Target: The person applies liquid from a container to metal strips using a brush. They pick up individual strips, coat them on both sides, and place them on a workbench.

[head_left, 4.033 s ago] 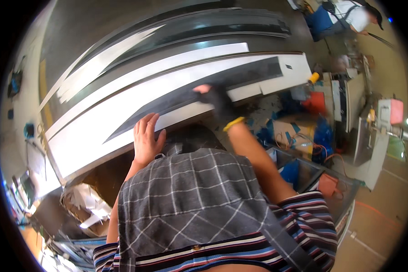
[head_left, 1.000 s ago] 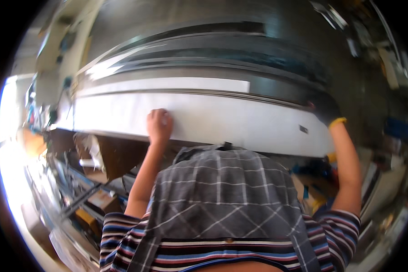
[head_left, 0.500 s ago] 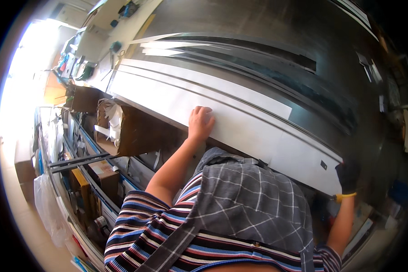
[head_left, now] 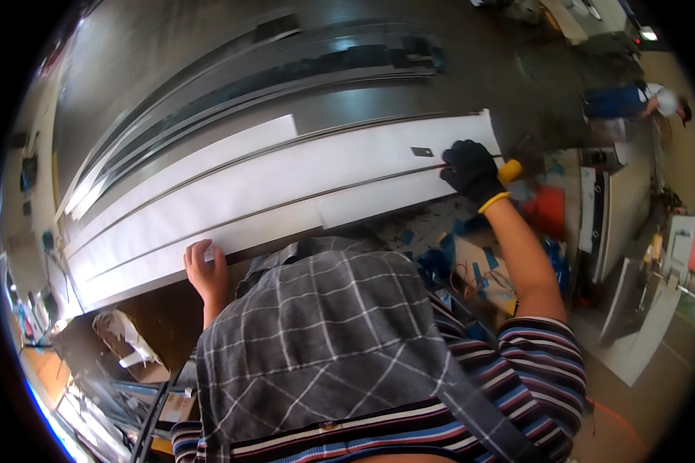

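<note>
My left hand (head_left: 206, 270) is bare and curled over the near edge of the long white sheet (head_left: 232, 201), fingers folded down on it, pinching that edge. The sheet runs across the dark table (head_left: 208, 69) from lower left to upper right, with thin dark lines along its length and a small dark mark near its right end. My right hand (head_left: 471, 171) wears a black glove with a yellow cuff and is closed around a tool with a yellow handle (head_left: 510, 170), its tip resting at the right end of the sheet, on one of the dark lines. Further up the table lie dark strips (head_left: 340, 65) and narrow white strips (head_left: 93, 189). Below the table's near edge on my left stands a cardboard box (head_left: 131, 347) with white scraps. Far off at the upper right another person (head_left: 633, 100) bends over.
</note>
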